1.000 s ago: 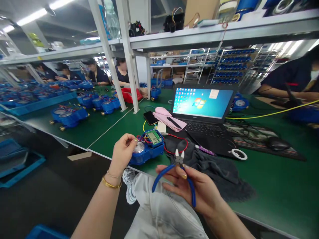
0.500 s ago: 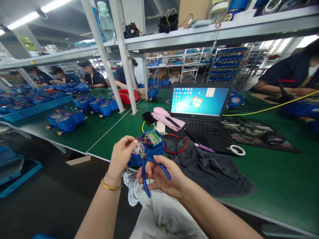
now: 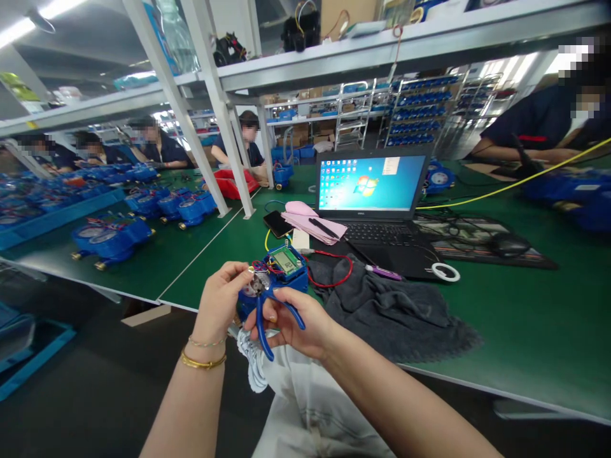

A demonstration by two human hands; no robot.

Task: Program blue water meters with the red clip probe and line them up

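Note:
A blue meter [image 3: 296, 280] with a small green-framed display [image 3: 286, 262] and loose coloured wires [image 3: 261, 267] sits at the table's front edge. Over its left part, thumb and finger of my left hand [image 3: 223, 294] pinch together beside the wires; what lies between the fingertips is too small to make out. My right hand [image 3: 298, 323] grips wire cutters [image 3: 262, 324] by their blue handles, which are spread apart. Their metal jaws point up at the meter's round clear dial, close to my left fingertips. The hand and cutters partly cover the meter's front.
Right of the meter lies a dark grey cloth [image 3: 398, 312], with a red cable [image 3: 344, 280] beside it. A laptop [image 3: 382, 238], phone [image 3: 277, 224] and pink cloth [image 3: 305, 219] stand behind. More blue meters [image 3: 112, 238] fill the left; shelf posts [image 3: 210, 108] rise there. Co-workers sit beyond.
The view has shifted, so most things appear slightly further left and higher. The cutters stay in my right hand with handles spread, and my left hand keeps its pinch by the wires.

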